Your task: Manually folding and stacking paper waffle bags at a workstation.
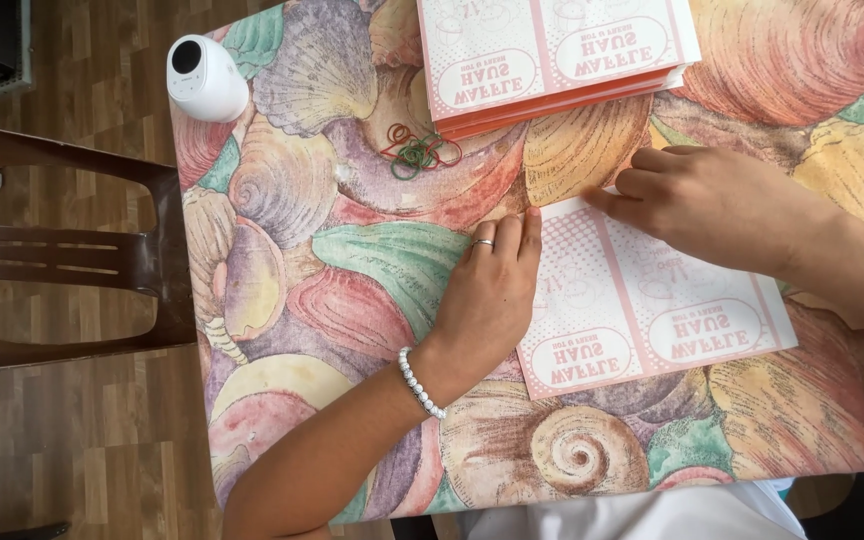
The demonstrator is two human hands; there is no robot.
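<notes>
the flat pink-and-white printed paper sheet [652, 310] lies on the shell-patterned tablecloth [352, 270], near the table edge closest to the person. the left hand [492, 285] rests palm down, fingers extended and together, on the sheet's left edge; its fingertips reach the sheet's upper left corner. a ring sits on one finger and a white bead bracelet [420, 383] circles the wrist. the right hand [712, 205] lies over the sheet's upper edge, fingers curled and pointing left, the fingertips pressing on the paper near the top centre. neither hand grips or lifts the sheet; both press it flat. the two hands are apart, with a short span of the sheet's top edge between them.

a stack of matching printed sheets [552, 55] lies at the far side of the table, well apart from both hands. a small cluster of coloured rubber bands [417, 152] lies just left of the stack. a white rounded device [204, 78] stands at the far left corner. a dark wooden chair [62, 255] stands beside the table's left edge.
</notes>
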